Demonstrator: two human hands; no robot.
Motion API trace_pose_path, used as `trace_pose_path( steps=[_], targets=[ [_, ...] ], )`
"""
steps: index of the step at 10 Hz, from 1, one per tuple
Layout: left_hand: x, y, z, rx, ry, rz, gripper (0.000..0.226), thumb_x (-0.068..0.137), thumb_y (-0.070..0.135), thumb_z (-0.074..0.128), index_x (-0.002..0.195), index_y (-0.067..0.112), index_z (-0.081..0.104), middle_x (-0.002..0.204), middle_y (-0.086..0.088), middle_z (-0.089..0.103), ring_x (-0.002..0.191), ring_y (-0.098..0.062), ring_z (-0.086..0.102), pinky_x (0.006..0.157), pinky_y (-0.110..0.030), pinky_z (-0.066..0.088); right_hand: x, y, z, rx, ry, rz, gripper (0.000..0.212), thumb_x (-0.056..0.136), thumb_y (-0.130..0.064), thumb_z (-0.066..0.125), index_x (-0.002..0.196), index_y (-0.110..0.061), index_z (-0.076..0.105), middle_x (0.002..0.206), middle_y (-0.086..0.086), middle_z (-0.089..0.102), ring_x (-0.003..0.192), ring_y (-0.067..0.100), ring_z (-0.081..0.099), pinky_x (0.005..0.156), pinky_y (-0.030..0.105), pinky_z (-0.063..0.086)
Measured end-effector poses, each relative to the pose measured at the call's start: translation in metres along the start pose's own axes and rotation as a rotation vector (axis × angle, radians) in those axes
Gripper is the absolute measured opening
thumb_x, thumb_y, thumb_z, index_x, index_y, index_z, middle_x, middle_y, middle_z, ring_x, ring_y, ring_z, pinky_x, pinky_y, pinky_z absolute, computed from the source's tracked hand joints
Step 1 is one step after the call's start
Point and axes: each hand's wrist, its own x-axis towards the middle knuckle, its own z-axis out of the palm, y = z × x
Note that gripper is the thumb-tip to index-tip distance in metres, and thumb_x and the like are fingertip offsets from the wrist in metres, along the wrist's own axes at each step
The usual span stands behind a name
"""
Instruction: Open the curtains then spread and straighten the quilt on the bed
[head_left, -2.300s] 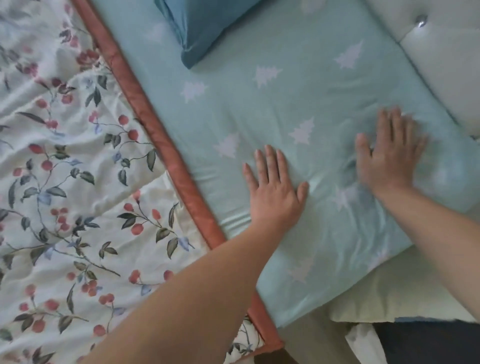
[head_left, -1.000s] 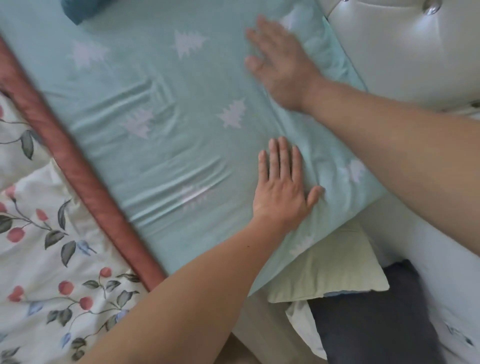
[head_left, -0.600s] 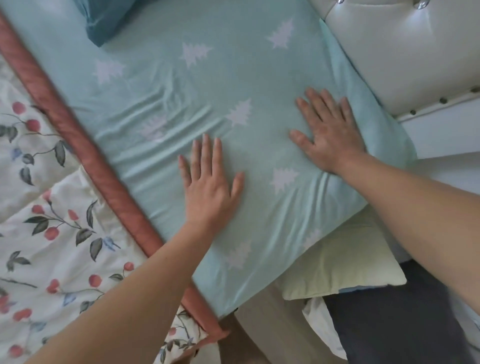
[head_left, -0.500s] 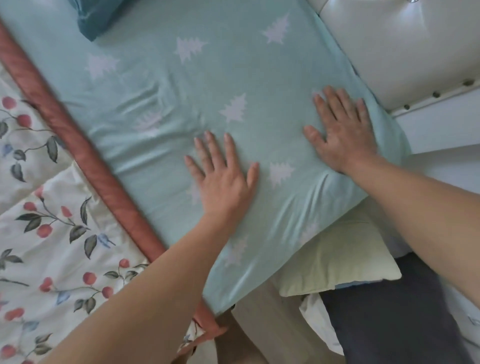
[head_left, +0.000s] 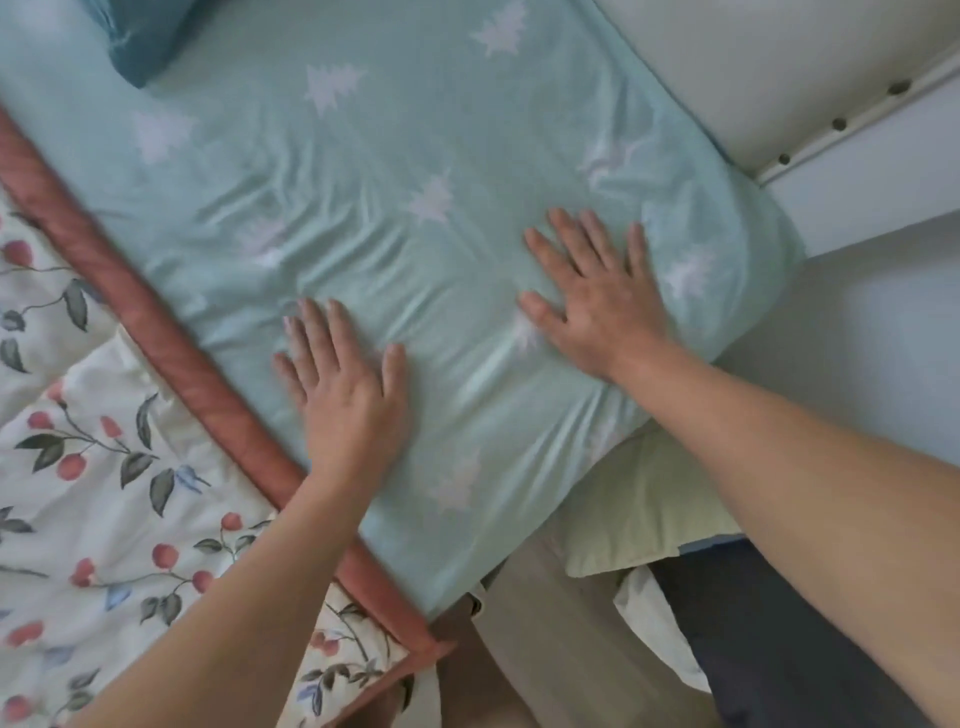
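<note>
Two hands lie flat before you on the pale green sheet (head_left: 395, 156), which covers the bed from the padded headboard (head_left: 753, 62) down to the quilt (head_left: 93, 493). That flowered quilt, edged in a reddish border (head_left: 171, 343), lies spread on the left side, its edge running slantwise just beside your left wrist. Your left hand (head_left: 345, 400) presses palm down, fingers straight and slightly spread, thumb out to the right. Your right hand (head_left: 602, 301) rests palm down nearer the headboard, fingers fanned apart. Creases in the sheet run between them.
</note>
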Motion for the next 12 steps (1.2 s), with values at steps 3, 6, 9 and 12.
trace_pose_path(
  steps=[3, 6, 9, 12],
  targets=[
    [-0.025, 0.144, 0.078, 0.161, -0.14, 0.175, 0.099, 0.098, 0.069, 0.027, 0.164, -0.003, 0.005, 0.17, -0.032, -0.004, 0.158, -0.047, -0.011, 0.122, -0.07, -0.007, -0.037, 0.125, -0.019, -0.161, 0.05, 0.126, 0.076, 0.105, -0.067, 0.026, 0.169, -0.027, 0.021, 0.178, -0.004, 0.012, 0.164, 0.017, 0.008, 0.13, 0.058, 0.003],
    [-0.132, 0.07, 0.056, 0.191, -0.35, 0.492, 0.086, 0.105, 0.059, 0.032, 0.167, 0.011, -0.003, 0.173, -0.017, -0.017, 0.159, -0.032, -0.023, 0.126, -0.063, -0.008, -0.082, 0.005, -0.002, 0.146, 0.091, -0.103, 0.063, 0.104, -0.048, 0.043, 0.163, -0.027, 0.041, 0.174, 0.004, 0.028, 0.161, 0.029, 0.023, 0.128, 0.058, 0.01],
    [-0.153, 0.059, 0.035, 0.096, -0.388, 0.715, 0.074, 0.103, 0.043, 0.045, 0.167, 0.017, 0.016, 0.176, -0.004, 0.001, 0.162, -0.022, -0.008, 0.13, -0.051, -0.006, -0.142, 0.034, 0.0, 0.185, 0.068, 0.515, 0.069, 0.108, -0.053, 0.033, 0.168, -0.023, 0.021, 0.178, 0.006, 0.012, 0.162, 0.035, 0.015, 0.129, 0.061, 0.014],
    [-0.218, 0.037, -0.008, 0.223, -1.064, 0.813, 0.066, 0.103, 0.027, 0.047, 0.164, 0.014, 0.026, 0.175, -0.01, 0.011, 0.16, -0.032, 0.015, 0.129, -0.043, 0.018, -0.212, -0.041, -0.001, 0.292, -0.309, 0.704, 0.074, 0.107, -0.057, 0.035, 0.169, -0.024, 0.012, 0.178, 0.007, 0.005, 0.159, 0.038, 0.021, 0.126, 0.058, 0.023]
  ],
)
